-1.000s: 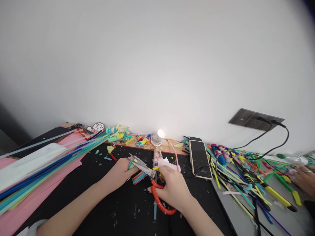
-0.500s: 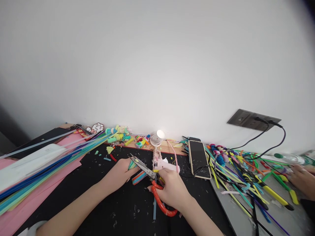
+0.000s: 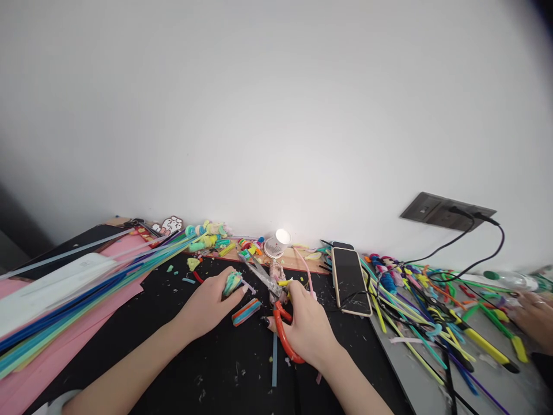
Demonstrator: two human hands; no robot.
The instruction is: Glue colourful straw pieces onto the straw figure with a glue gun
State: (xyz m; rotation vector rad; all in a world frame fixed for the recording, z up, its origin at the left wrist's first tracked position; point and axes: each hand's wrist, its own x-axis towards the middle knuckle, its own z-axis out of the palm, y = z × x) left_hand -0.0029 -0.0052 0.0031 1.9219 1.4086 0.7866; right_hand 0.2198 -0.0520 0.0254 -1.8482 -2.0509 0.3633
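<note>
Red-handled scissors [image 3: 283, 331] are in my right hand [image 3: 306, 325], their blades parted and pointing up and to the left. A yellow piece [image 3: 284, 283] shows by the right fingertips. My left hand [image 3: 211, 305] is closed on a small bundle of green and pale-coloured pipe cleaners [image 3: 232, 283], with a thin lilac end [image 3: 248, 286] sticking out at the thumb. Between the hands, a striped blue and orange bundle [image 3: 246, 312] lies on the black tabletop. The pink glue gun [image 3: 277, 271] is partly hidden behind the scissors and right hand.
A white paper cup [image 3: 277, 242] stands by the wall. To the right lie a phone [image 3: 352, 281], black cables and a tangle of pipe cleaners [image 3: 415, 323]; another person's hand [image 3: 533, 311] is at the far right. Long pipe cleaners [image 3: 86, 305] and pink sheets [image 3: 73, 351] cover the left.
The scissors have moved up and away from the left hand's bundle, and their blades have opened wider. My left hand has turned, showing more of the green bundle.
</note>
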